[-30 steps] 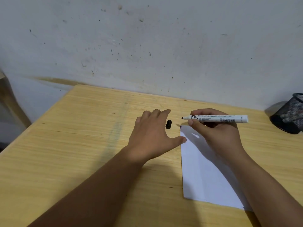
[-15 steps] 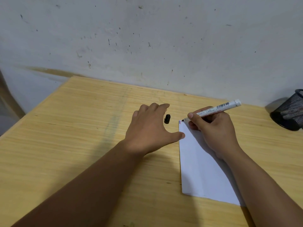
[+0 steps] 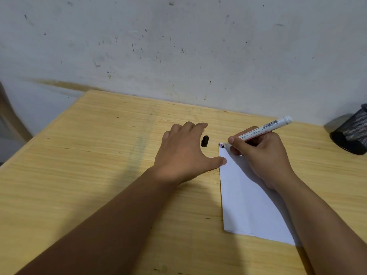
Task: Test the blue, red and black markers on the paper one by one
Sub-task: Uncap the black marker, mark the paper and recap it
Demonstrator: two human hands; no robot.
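Note:
A white sheet of paper lies on the wooden table at the right. My right hand grips an uncapped white-barrelled black marker, its black tip touching the paper's top left corner, where short red and blue strokes show. The marker's black cap lies on the table just left of that corner. My left hand rests flat with fingers spread, the thumb tip pressing the paper's left edge. It holds nothing.
A black mesh pen holder stands at the far right near the wall. The table's back edge meets a stained white wall; its left edge drops off at the left.
My right hand tilted the marker from level to slanted and brought its tip down onto the paper's top left corner. The left hand stayed beside the cap.

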